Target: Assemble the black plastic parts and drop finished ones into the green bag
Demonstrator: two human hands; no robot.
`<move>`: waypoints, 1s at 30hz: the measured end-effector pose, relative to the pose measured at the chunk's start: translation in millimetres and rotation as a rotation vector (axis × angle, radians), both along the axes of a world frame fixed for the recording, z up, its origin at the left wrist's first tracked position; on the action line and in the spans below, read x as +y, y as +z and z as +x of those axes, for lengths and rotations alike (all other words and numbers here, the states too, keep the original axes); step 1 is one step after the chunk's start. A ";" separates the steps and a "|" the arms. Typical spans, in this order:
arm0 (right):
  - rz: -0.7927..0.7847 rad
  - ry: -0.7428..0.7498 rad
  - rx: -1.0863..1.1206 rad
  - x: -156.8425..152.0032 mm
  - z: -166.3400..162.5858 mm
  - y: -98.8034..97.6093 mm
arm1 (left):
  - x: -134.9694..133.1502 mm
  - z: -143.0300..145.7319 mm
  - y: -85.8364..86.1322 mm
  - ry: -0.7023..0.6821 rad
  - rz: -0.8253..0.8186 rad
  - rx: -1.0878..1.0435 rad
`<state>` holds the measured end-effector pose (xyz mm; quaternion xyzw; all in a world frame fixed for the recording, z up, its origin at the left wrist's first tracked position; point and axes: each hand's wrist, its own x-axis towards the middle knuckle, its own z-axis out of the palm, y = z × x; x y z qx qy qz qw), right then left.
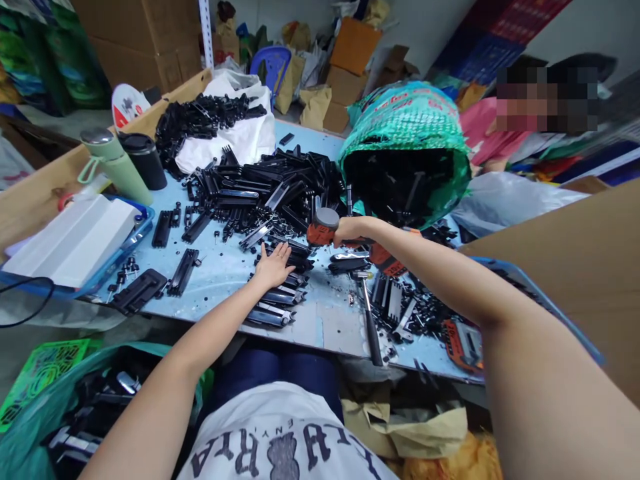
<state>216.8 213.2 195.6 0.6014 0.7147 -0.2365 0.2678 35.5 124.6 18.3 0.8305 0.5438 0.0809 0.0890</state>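
Observation:
My left hand [273, 265] lies with fingers spread on a row of long black parts [274, 313] lined up near the table's front edge. To its right, my right hand [351, 230] is wrapped round an orange and black cordless drill [324, 228], held above the table. The drill's front end points away from me, and its tip is hard to make out among the black parts. Just below the drill lie a few black pieces [347, 263] and a hammer [371, 320] with a black handle. Small screws [273, 223] are scattered beyond my left hand.
A heap of black parts [240, 183] covers the table's far side. A green woven sack [410, 120] lies open at right. An orange battery pack [461, 343] sits by the front edge. At left stand a green flask [113, 167] and blue tray [150, 223]. Another person's pink sleeve [480, 130] shows behind.

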 end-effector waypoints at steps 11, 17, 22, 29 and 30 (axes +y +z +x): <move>0.005 0.169 -0.070 -41.6 -6.9 5.1 | 0.8 0.2 11.8 0.019 -0.068 -0.001; 0.029 0.202 -0.098 -49.6 -15.9 -1.0 | -11.4 1.2 25.6 0.004 -0.118 -0.018; 0.131 0.331 -0.159 -72.1 -17.7 7.5 | -65.8 -2.4 27.3 -0.091 -0.158 -0.071; 0.037 0.325 -0.135 -83.9 -25.9 -1.7 | -92.0 -4.0 13.4 -0.089 -0.086 -0.106; 0.046 0.329 -0.153 -85.5 -28.6 -2.7 | -91.5 -4.6 13.7 -0.092 -0.086 -0.111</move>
